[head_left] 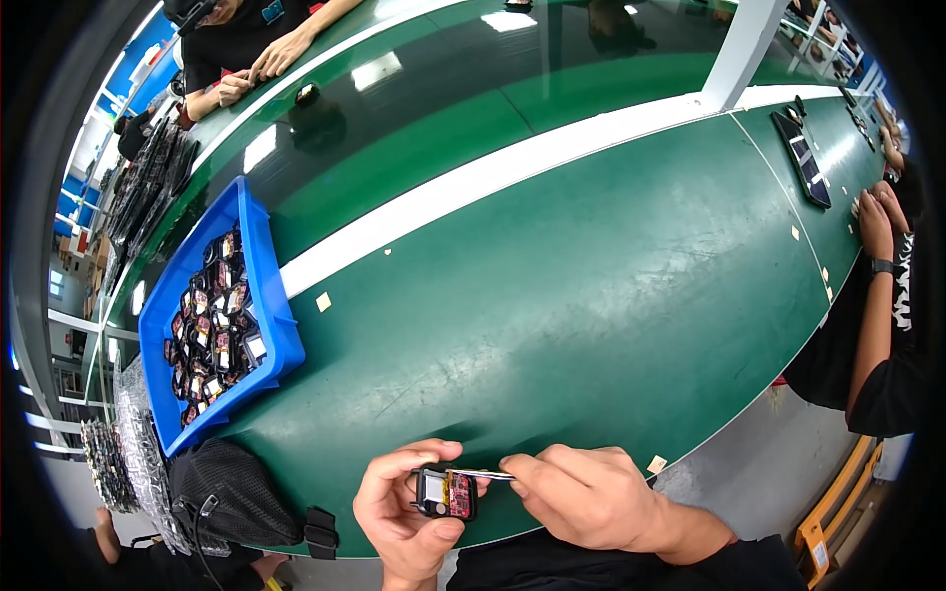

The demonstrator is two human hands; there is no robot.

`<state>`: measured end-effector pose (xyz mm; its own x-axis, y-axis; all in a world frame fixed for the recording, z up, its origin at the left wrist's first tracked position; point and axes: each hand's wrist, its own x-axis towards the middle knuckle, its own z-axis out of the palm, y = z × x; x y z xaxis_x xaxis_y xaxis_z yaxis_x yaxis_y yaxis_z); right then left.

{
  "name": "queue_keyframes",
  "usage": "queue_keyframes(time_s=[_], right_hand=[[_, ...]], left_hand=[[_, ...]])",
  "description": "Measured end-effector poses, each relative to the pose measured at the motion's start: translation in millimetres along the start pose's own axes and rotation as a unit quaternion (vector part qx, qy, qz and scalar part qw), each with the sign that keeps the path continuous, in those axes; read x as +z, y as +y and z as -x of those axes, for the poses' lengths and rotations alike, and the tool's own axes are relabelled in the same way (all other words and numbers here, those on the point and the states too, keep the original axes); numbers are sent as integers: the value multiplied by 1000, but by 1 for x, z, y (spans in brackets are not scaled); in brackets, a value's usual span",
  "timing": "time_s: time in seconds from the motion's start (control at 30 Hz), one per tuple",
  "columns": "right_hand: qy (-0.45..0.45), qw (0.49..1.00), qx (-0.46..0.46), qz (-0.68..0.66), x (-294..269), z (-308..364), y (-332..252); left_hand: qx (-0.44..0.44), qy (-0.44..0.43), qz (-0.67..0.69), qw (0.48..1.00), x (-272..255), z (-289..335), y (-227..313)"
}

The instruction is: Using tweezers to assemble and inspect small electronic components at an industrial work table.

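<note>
Near the table's front edge, my left hand (396, 504) has its fingers wrapped round a small black device housing (447, 492). The housing faces up without a cover, showing a red circuit board, a silvery block and a bit of yellow. From the right, my right hand (589, 497) pinches a pair of thin metal tweezers (485, 474). The tips of the tweezers reach the upper right edge of the housing; whether they grip anything there is too small to tell.
A blue bin (286, 335) holding many similar open devices stands at the left. Beside it lies a black mesh bag (232, 492). Small paper bits dot the green table (552, 295). Co-workers sit across the dark green belt (443, 118) and at the right, near a black device (803, 163).
</note>
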<state>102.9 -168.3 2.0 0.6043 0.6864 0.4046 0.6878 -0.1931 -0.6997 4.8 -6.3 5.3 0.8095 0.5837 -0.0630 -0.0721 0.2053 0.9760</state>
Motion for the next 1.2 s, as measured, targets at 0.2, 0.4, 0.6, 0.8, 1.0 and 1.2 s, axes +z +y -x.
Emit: queue_keyframes(time_s=[0.2,0.4,0.6,0.8,1.0,1.2], right_hand=[[-2,1000,9,-1,0,0,0],[-9,1000,0,12,-1,0,0],[-13,1000,-6,17,3,1,-1],[-31,999,2,32,0,-1,-3],[-20,999,9,28,-1,-2,-3],[-6,993,61,-104,-10,-3,0]], left_hand=[[12,10,7,1000,0,1,-4],[8,-4,10,1000,2,1,-3],[9,7,18,1000,1,3,-3],[9,10,-5,1000,-3,2,-3],[29,-8,1,1000,0,0,-3],[54,38,-32,997,-6,-2,12]])
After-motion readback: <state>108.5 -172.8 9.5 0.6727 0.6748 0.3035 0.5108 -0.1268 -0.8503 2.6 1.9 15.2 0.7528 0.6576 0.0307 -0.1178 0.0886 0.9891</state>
